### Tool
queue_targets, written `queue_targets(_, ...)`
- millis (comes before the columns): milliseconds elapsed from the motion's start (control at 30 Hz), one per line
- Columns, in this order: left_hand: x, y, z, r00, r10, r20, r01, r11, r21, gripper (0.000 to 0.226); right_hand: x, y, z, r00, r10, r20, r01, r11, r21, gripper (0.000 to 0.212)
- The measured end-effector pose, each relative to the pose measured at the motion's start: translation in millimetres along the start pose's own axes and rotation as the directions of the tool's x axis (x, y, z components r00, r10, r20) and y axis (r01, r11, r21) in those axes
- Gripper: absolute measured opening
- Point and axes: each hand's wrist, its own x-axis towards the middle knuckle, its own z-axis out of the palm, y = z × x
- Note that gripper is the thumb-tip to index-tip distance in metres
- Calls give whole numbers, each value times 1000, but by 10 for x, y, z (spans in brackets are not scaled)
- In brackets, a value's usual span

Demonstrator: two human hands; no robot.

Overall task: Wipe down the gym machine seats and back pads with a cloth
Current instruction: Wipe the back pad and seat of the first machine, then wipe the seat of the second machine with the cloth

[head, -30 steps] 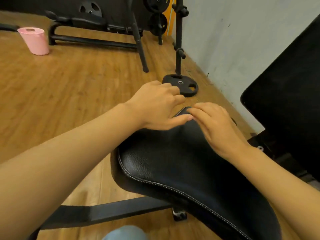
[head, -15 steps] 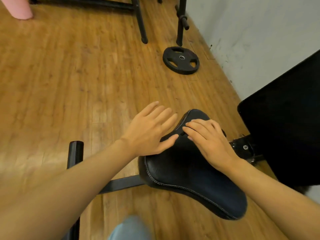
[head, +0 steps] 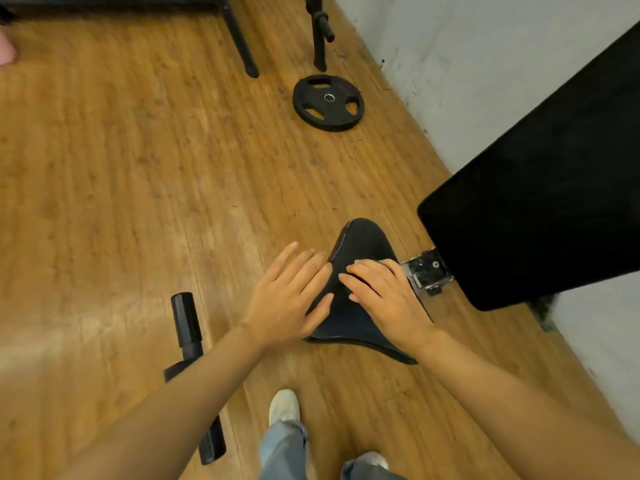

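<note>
- The left hand (head: 289, 296) lies flat with fingers spread, its grip released; the thumb rests on the near-left part of the seat (head: 360, 237) while the other fingers reach out past the seat's left edge over the floor (head: 138, 168).
- The right hand (head: 384, 292) lies palm down on the right half of the seat, fingers slightly curled and pointing left toward the left hand; its grip holds nothing that can be seen.
- No cloth shows under either hand; whether something thin lies beneath the palms cannot be told.
- The seat is a black padded piece with pale stitching round its rim, narrow at the far end and wide at the near end, and both hands cover its middle.
- Just right of the seat sits a metal bracket (head: 427, 271), touching the lower corner of the back pad (head: 540, 188).
- The back pad is a large black slab rising away to the right of the seat, in front of the pale wall (head: 485, 64).
- Left of the seat and nearer the person, a black frame bar (head: 188, 327) lies along the floor.
- Well beyond the seat, a black weight plate (head: 328, 102) lies flat on the floor near the wall.
- Further still from the seat stand two black machine legs (head: 242, 46).
- Nearer than the seat, a white shoe (head: 284, 407) and jeans legs (head: 284, 452) show below the forearms.
</note>
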Motion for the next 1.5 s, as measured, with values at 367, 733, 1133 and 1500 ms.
queue_targets(367,297,425,-625,988,109,-109,-106,994,35,38,-371,-312,-810,983,126,-137,-139,986,-90,28)
queue_targets(733,83,1341,-1149,915,330,-231,-355,932,-76,28,-1197,-1037,-1554,886,388,-252,-427,896,-121,27)
queue_targets(1133,142,1898,-1299,709,626,-324,-704,648,-289,28,-1791,-1981,-2147,714,586,-384,-700,625,-347,26)
queue_targets(1500,-241,2712,-1658,517,732,-444,-844,348,-408,28,-2312,-3266,-2505,524,675,-519,-843,325,-428,24)
